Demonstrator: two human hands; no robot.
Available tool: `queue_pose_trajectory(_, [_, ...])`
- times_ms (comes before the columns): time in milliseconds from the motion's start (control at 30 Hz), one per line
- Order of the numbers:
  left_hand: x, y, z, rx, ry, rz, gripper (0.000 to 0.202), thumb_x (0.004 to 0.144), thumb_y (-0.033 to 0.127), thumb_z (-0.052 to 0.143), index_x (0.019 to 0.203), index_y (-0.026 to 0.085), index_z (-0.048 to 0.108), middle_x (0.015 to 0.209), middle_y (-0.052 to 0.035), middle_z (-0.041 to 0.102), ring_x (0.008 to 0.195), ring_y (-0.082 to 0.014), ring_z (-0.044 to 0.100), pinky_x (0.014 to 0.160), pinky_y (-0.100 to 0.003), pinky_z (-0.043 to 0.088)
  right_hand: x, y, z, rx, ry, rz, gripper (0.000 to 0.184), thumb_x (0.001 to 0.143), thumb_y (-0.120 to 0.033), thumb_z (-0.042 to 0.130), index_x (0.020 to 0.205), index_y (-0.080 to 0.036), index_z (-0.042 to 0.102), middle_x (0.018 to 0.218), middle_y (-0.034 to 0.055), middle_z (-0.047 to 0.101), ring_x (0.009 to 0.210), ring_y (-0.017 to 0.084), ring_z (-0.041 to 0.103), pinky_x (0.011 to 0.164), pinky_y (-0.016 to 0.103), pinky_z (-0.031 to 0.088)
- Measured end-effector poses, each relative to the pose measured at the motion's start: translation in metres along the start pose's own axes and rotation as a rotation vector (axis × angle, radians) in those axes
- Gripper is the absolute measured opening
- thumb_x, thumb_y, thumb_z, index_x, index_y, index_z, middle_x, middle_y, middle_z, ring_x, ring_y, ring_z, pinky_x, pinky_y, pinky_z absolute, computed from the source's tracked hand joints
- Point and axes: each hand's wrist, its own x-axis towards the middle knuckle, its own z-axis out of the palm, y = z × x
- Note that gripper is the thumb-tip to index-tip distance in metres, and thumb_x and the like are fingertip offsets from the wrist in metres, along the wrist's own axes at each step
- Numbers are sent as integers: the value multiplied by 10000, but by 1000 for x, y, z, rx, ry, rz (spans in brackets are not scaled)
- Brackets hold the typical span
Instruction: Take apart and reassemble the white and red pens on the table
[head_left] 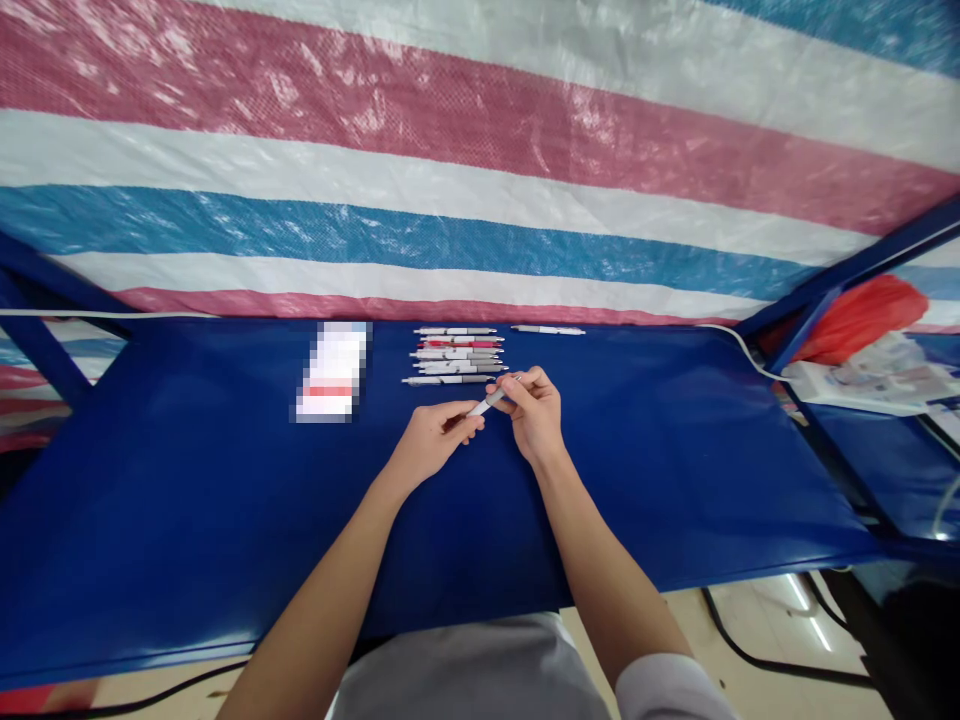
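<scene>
A white and grey pen (487, 402) is held slantwise above the table between my two hands. My left hand (439, 436) pinches its lower left end. The fingers of my right hand (534, 408) close around its upper right, grey part. Just beyond my hands lies a row of several pens (454, 354), set side by side; most are white and grey, and one is a red pen (459, 344). To the right of that row a single white and grey pen (549, 330) lies apart, near the table's back edge.
The blue table (187, 520) carries a blurred white card-like item (330, 372) at left. Behind it hangs a striped plastic sheet (450, 180). Blue metal posts (810, 335) stand at the sides. A red plastic bag (866, 315) sits beyond the right post, and a white cable (746, 350) runs nearby.
</scene>
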Motion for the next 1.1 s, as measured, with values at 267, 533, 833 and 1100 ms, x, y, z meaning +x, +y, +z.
queue_pose_trajectory(267, [0, 4, 0, -28, -18, -5, 267, 868, 375, 566, 972, 170, 702, 794, -32, 706, 638, -138, 626, 632, -250, 517, 0, 0, 0, -16, -8, -13, 219, 668, -312, 791, 791, -223, 633, 774, -36, 706, 728, 152, 722, 607, 248, 606])
queue_pose_trajectory(533, [-3, 14, -8, -226, -251, -80, 320, 881, 415, 548, 927, 136, 696, 798, -71, 688, 628, -144, 612, 613, -276, 522, -2, -1, -4, -22, -87, 5, 208, 650, -316, 800, 773, -224, 660, 743, -19, 733, 704, 157, 725, 559, 224, 591])
queue_pose_trajectory(833, [-2, 7, 2, -41, -45, 1, 279, 870, 387, 563, 858, 153, 713, 747, -30, 681, 618, -130, 598, 609, -247, 506, -2, -1, 1, -36, 13, -30, 235, 608, -308, 824, 700, -209, 632, 691, -20, 733, 654, 161, 723, 577, 261, 609])
queue_pose_trajectory(1100, [1, -8, 15, 261, 196, 192, 269, 879, 363, 573, 1051, 217, 719, 796, -21, 695, 682, -150, 604, 693, -262, 479, -6, -5, 9, -82, 101, -77, 187, 635, -285, 797, 745, -208, 667, 699, -23, 727, 670, 157, 719, 650, 286, 618])
